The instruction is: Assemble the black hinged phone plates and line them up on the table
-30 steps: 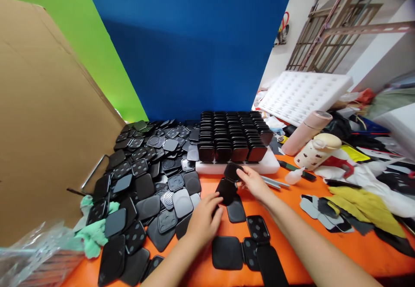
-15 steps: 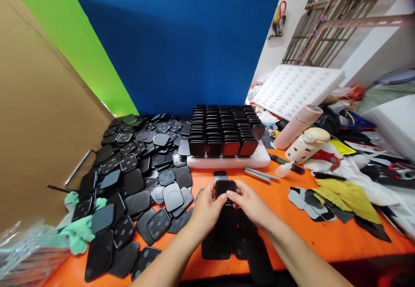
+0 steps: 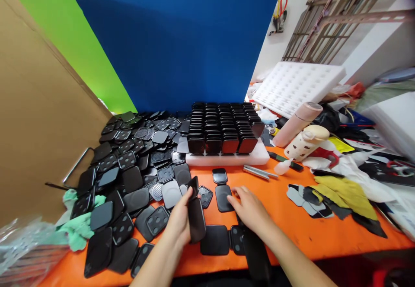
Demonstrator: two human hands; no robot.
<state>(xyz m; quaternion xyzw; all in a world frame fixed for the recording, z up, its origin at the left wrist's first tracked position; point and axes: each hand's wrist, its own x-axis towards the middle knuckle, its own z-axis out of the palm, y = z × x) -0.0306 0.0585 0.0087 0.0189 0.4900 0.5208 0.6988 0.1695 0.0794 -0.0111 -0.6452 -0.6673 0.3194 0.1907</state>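
Note:
Hinged black cases lie about on the orange table (image 3: 292, 239). My left hand (image 3: 180, 218) is closed on an unfolded black case (image 3: 196, 220), held tilted just left of the table's middle. My right hand (image 3: 249, 207) has its fingers apart, the fingertips at the right edge of another unfolded case (image 3: 223, 198) that lies flat. Nearer to me a further opened case (image 3: 215, 240) rests on the table, one half plain and the other with round dots. A long black object (image 3: 256, 256) lies below my right hand.
A big heap of black cases (image 3: 132, 181) covers the left. Rows of upright cases (image 3: 230, 145) stand in a white foam tray (image 3: 227, 159). Right of it are metal bars (image 3: 259, 172), a pink bottle (image 3: 298, 122), a cream bottle (image 3: 306, 142) and a yellow cloth (image 3: 348, 196).
My hands, together on one case before, are now apart. My left hand has moved left and holds an unfolded case. The flat case by my right hand is uncovered.

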